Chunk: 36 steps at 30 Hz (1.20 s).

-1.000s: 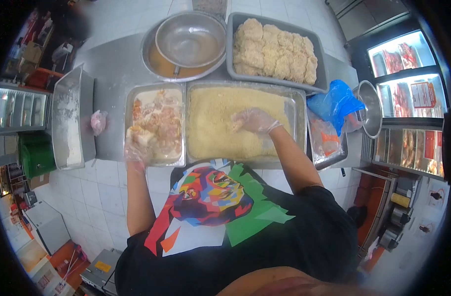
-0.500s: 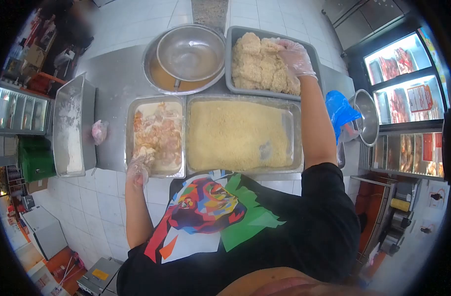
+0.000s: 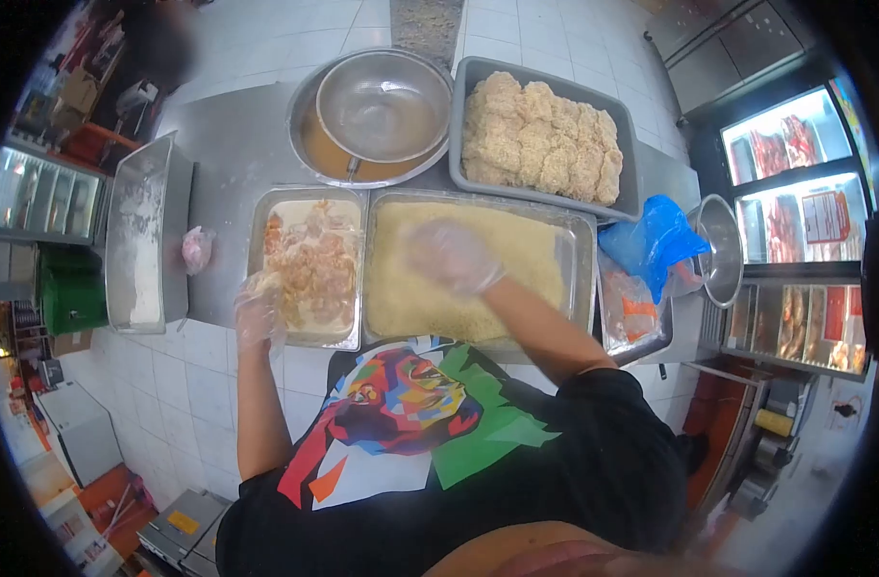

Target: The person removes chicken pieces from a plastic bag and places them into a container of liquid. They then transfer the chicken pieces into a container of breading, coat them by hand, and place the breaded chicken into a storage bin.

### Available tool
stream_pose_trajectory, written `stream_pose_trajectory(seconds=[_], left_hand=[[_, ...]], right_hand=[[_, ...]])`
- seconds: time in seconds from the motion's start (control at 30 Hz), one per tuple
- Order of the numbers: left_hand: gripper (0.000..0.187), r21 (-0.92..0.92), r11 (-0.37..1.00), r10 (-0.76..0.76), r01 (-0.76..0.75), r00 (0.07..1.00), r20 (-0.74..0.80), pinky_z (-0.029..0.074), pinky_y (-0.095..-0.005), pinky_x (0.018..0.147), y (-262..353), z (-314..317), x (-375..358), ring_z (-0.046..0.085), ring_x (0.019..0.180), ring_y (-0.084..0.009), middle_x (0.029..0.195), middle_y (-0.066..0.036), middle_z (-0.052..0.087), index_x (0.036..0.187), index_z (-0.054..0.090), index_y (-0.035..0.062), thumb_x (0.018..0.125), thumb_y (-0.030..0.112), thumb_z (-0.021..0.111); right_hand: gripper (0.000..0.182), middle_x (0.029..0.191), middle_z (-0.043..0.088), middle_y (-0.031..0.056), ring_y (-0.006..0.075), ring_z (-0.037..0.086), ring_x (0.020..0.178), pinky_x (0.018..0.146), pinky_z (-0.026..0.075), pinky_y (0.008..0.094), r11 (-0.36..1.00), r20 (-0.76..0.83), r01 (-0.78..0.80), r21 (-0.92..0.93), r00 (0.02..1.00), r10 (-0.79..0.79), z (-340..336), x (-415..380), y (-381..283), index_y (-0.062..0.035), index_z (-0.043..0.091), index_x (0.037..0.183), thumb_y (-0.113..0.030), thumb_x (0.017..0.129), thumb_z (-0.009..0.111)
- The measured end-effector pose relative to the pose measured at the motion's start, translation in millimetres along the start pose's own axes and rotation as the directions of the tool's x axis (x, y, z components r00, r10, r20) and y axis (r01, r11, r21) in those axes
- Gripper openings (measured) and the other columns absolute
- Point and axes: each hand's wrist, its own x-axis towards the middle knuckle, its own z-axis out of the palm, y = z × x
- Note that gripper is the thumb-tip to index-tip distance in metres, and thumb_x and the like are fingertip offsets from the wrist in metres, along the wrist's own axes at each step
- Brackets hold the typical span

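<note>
Under your blurred right hand point(image 3: 454, 258) lie pale crumbs point(image 3: 526, 245): press evenly. Your left hand point(image 3: 258, 313), well apart, is beside the wet meat point(image 3: 316, 264); reserve it for that. I can't tell either grip.

On the grey metal table point(image 3: 223, 120), the small rectangular steel tray point(image 3: 305, 193) with pinkish pieces point(image 3: 309, 274) in it lies just left of the wide rectangular steel tray point(image 3: 576, 279) with yellowish crumbs point(image 3: 401, 298). Behind the wide tray stands the grey rectangular plastic tub point(image 3: 629, 163); left of this, the round steel bowl point(image 3: 301, 125). To the right lies the blue plastic bag point(image 3: 656, 236).
</note>
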Motion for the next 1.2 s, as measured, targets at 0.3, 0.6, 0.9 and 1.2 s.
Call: stream_pose_trajectory(seconds=[0.3, 0.6, 0.9, 1.2], left_hand=[[0.046, 0.387, 0.735, 0.239, -0.556, 0.748, 0.619, 0.047, -0.0395, 0.108, 68, 134, -44, 0.062, 0.124, -0.0336, 0.137, -0.017, 0.064, 0.136, 0.065, 0.0092, 0.092, 0.02, 0.069], [0.048, 0.478, 0.629, 0.396, -0.613, 0.782, 0.482, 0.05, -0.043, 0.104, 7, 125, -2, 0.063, 0.121, -0.0419, 0.132, -0.028, 0.064, 0.136, 0.06, 0.0004, 0.089, 0.012, 0.062], [0.084, 0.865, 0.224, 0.17, -0.448, 0.892, 0.418, 0.035, -0.0489, 0.12, -144, 18, 95, 0.048, 0.143, -0.0351, 0.156, -0.02, 0.048, 0.16, 0.039, 0.0178, 0.087, 0.046, 0.068], [0.039, 0.893, 0.34, 0.001, -0.294, 0.95, 0.312, 0.055, -0.0475, 0.094, -31, 38, 32, 0.07, 0.113, -0.0324, 0.12, -0.017, 0.073, 0.117, 0.071, 0.0088, 0.084, 0.029, 0.068]], right_hand=[[0.074, 0.16, 0.044, 0.0154, 0.043, 0.032, 0.151, 0.116, 0.022, 0.0719, 0.681, 0.147, -0.611, -0.403, 0.692, 0.707, 36, -102, -27, -0.0223, 0.057, 0.147, -0.059, 0.084, 0.07], [0.066, 0.146, 0.057, 0.0232, 0.0358, 0.054, 0.135, 0.113, 0.044, 0.0422, 0.5, 0.035, -0.866, -0.024, 0.499, 0.866, 51, -129, 90, -0.0098, 0.056, 0.145, -0.032, 0.086, 0.073], [0.034, 0.102, 0.071, 0.0243, 0.0416, 0.068, 0.099, 0.088, 0.054, 0.0537, 0.803, -0.111, -0.583, -0.123, 0.812, 0.573, 111, -44, 18, -0.0042, 0.069, 0.114, -0.032, 0.097, 0.057], [0.038, 0.112, 0.068, 0.0251, 0.0426, 0.065, 0.103, 0.087, 0.053, 0.0528, 0.855, 0.13, -0.514, -0.061, 0.846, 0.518, 73, -20, -15, -0.003, 0.068, 0.114, -0.037, 0.098, 0.06]])
